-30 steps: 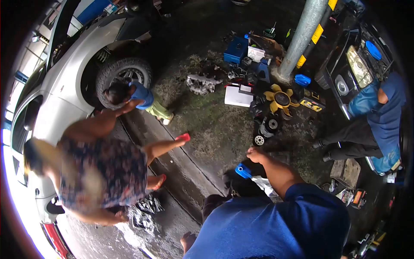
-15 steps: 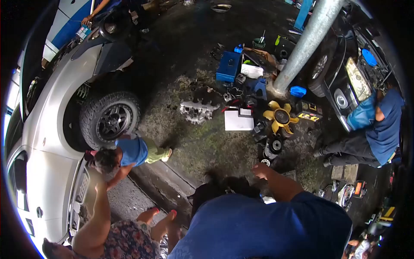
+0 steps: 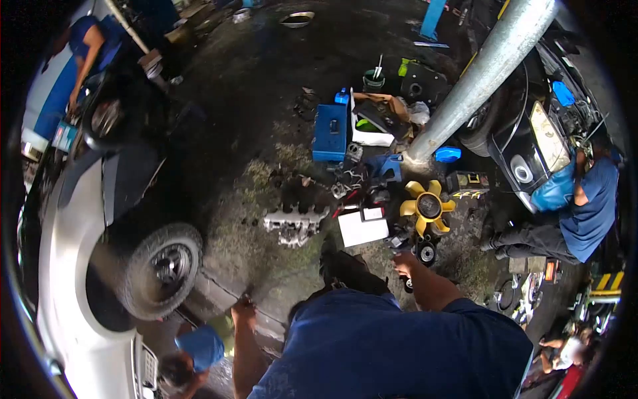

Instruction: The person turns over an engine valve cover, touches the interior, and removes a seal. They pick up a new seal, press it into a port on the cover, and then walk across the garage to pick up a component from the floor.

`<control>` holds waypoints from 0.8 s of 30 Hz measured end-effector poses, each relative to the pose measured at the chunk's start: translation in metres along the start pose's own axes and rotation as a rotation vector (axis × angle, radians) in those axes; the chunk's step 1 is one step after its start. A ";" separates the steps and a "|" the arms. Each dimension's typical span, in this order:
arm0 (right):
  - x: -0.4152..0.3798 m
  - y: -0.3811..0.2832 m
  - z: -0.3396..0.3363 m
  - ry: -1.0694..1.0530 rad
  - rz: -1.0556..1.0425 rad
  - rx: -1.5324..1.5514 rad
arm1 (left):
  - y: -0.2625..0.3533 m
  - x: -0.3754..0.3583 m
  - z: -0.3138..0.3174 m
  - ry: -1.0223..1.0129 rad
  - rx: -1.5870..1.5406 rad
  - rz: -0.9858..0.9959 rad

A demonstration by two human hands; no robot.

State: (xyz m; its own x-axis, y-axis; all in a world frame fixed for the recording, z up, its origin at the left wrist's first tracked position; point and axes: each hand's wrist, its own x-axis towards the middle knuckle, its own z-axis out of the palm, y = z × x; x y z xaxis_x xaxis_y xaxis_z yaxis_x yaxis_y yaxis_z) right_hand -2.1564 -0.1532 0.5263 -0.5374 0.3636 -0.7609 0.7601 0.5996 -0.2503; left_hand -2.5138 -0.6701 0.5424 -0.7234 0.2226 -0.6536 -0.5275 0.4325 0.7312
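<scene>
My left hand (image 3: 244,311) is out in front at the left, fingers curled, with no object seen in it, over the paved strip near the child. My right hand (image 3: 403,263) is loosely closed in front of my body, above a dark round engine part (image 3: 426,252) on the floor; nothing shows in its grip. Ahead lie a metal intake manifold (image 3: 294,223), a white sheet or board (image 3: 363,229) with a small dark-edged item on it, and a yellow fan (image 3: 427,207).
A silver car with a wheel (image 3: 164,271) stands left, near a child in a blue shirt (image 3: 199,347). A steel post (image 3: 488,83) rises behind a blue toolbox (image 3: 329,133). At right, a person in blue (image 3: 588,213) leans at a dark car. Another person (image 3: 93,50) works far left.
My view has shifted forward and turned, so the floor parts sit nearer. My left arm has come up into view, and the person in the floral top has left the picture.
</scene>
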 end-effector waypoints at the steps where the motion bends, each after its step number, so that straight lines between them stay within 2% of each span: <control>1: 0.025 -0.004 -0.017 0.011 -0.150 -0.312 | 0.017 0.000 0.004 0.058 0.131 -0.048; 3: 0.087 -0.004 -0.038 0.022 -0.454 -0.950 | 0.043 0.006 0.001 0.140 0.313 -0.176; 5: 0.142 -0.012 -0.061 0.334 -0.435 -0.436 | 0.047 0.017 -0.023 0.030 0.467 0.113; 7: 0.180 -0.050 -0.112 0.447 -0.528 -0.283 | 0.068 0.044 -0.031 0.014 0.495 0.177; 9: 0.215 -0.091 -0.154 0.371 -0.505 -0.088 | 0.088 0.062 -0.039 0.086 0.411 -0.002; 10: 0.227 -0.109 -0.168 0.258 -0.420 0.120 | 0.093 0.070 -0.049 0.119 0.372 -0.099; 11: 0.239 -0.128 -0.183 0.169 -0.318 0.325 | 0.104 0.085 -0.062 0.008 0.472 0.133; 12: 0.240 -0.151 -0.208 0.171 -0.312 0.217 | 0.135 0.096 -0.056 0.044 0.044 -0.104; 13: 0.249 -0.164 -0.216 0.177 -0.284 0.279 | 0.167 0.107 -0.049 0.181 -0.394 -0.309; 14: 0.260 -0.176 -0.223 0.184 -0.257 0.341 | 0.205 0.123 -0.040 0.187 -0.255 -0.285; 15: 0.280 -0.181 -0.219 0.196 -0.205 0.567 | 0.245 0.139 -0.030 0.196 -0.116 -0.265; 16: 0.300 -0.190 -0.218 0.211 -0.147 0.792 | 0.274 0.165 -0.026 0.186 -0.024 -0.246; 17: 0.277 -0.224 -0.247 0.261 -0.034 0.668 | 0.285 0.203 -0.030 0.134 -0.044 -0.180; 20: 0.296 -0.276 -0.275 0.209 0.109 0.878 | 0.348 0.330 -0.024 -0.056 0.024 -0.026; 22: 0.313 -0.306 -0.282 0.189 0.183 1.021 | 0.386 0.423 -0.015 -0.288 -0.436 0.058; 23: 0.337 -0.308 -0.278 0.178 0.120 0.922 | 0.411 0.474 -0.007 -0.358 -0.456 0.014; 24: 0.367 -0.296 -0.260 0.179 -0.060 0.604 | 0.442 0.513 0.002 -0.403 -0.489 -0.019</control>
State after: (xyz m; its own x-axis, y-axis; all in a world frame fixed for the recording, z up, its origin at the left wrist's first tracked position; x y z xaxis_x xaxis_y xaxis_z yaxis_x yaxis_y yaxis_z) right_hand -2.6736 -0.0113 0.4766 -0.5984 0.4870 -0.6362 0.7710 0.1338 -0.6227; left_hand -3.1168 -0.3631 0.5297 -0.5376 0.5712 -0.6203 -0.7502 0.0119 0.6611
